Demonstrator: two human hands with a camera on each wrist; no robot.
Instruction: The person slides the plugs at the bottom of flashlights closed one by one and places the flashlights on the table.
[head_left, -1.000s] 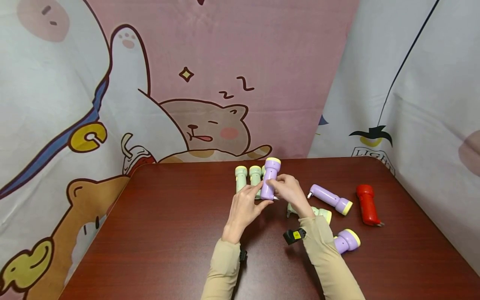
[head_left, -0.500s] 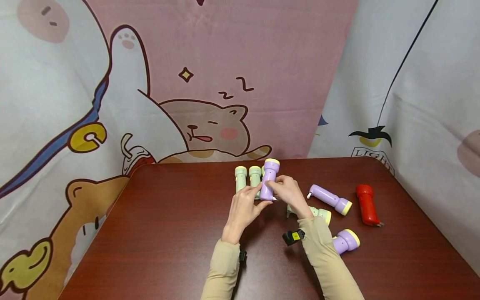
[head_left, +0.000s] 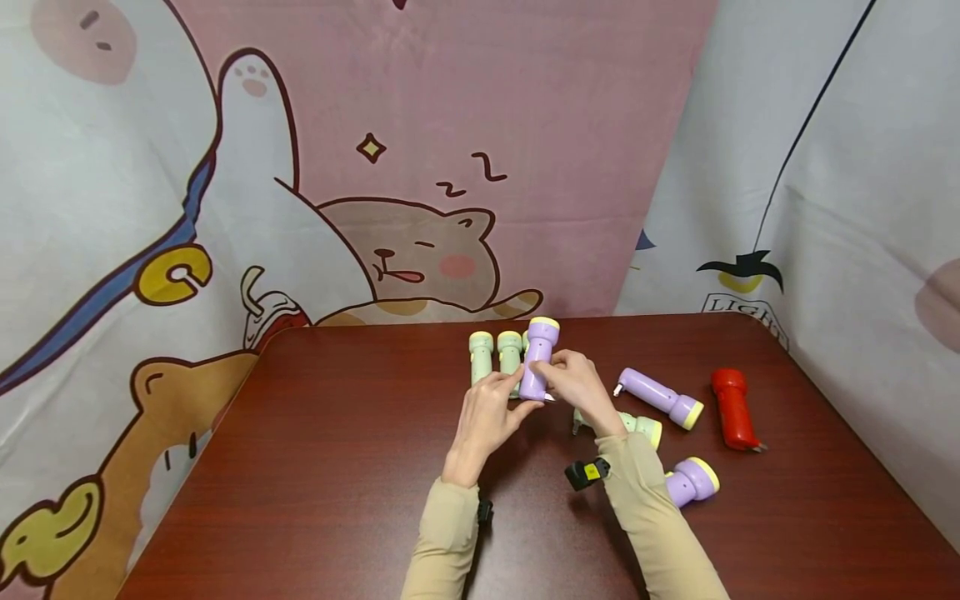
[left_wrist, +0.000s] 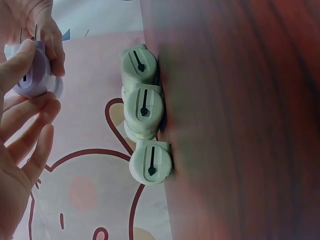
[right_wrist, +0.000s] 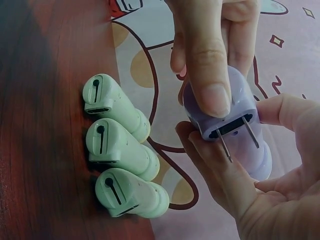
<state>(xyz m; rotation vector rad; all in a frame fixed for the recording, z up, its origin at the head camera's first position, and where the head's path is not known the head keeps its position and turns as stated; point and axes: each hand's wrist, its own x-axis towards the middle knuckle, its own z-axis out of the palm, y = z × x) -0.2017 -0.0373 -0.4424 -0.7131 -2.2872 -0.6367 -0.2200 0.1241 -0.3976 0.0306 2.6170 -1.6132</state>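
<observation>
Both hands hold one purple torch (head_left: 537,360) with a yellow head, upright above the table (head_left: 352,433). My left hand (head_left: 516,393) grips its lower body from the left, and my right hand (head_left: 553,380) pinches it from the right. In the right wrist view the purple torch (right_wrist: 235,125) shows its base, with two metal plug prongs (right_wrist: 240,136) folded out and my right thumb (right_wrist: 206,70) pressed on the body. Just left of it, three pale green torches (head_left: 495,353) lie side by side, also seen as green torches (left_wrist: 144,116) and green torches (right_wrist: 120,150).
To the right lie loose torches: a purple one (head_left: 660,398), a red one (head_left: 732,410), a green one (head_left: 639,425) partly behind my right forearm, and another purple one (head_left: 694,481). Cartoon cloth backdrops (head_left: 420,167) hang behind and to the right of the table.
Almost nothing differs. The purple torch and both hands have drifted very slightly left, toward the green row.
</observation>
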